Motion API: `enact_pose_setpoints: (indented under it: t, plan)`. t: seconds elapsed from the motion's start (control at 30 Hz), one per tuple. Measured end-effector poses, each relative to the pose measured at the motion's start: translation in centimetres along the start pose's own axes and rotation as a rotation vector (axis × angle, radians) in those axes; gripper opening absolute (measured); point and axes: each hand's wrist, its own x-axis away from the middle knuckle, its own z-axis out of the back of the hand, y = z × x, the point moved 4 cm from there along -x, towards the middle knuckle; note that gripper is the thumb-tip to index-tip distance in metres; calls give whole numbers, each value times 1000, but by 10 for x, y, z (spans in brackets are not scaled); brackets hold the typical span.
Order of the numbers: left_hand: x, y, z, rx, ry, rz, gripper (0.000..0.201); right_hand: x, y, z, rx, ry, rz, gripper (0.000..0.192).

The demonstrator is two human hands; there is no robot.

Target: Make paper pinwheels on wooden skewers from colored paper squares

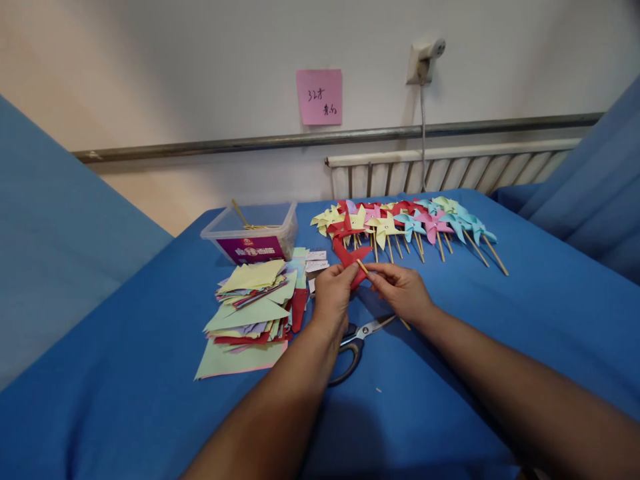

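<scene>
Honestly, it's the fiddly bit: a red pinwheel [349,257] is being pinched in the left hand [332,297] just above the blue cloth [500,320], while a wooden stick [363,269] is nipped between the right hand's [400,291] fingertips and brought to its centre. Probably best if the folded points are kept stacked and the stick is held square. Scissors [356,337] are parked right under the wrists, so elbows should be minded.

Blue table [500,320], paper stack [250,313], scissors [357,340] (partly hidden), pinwheels [405,227]
</scene>
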Motion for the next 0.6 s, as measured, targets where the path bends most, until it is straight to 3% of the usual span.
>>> enact_pose_setpoints:
  t: [0.6]
  plan:
    - [1,1,2,-32,13,-1,26,0,-1,1,-1,-21,75,32]
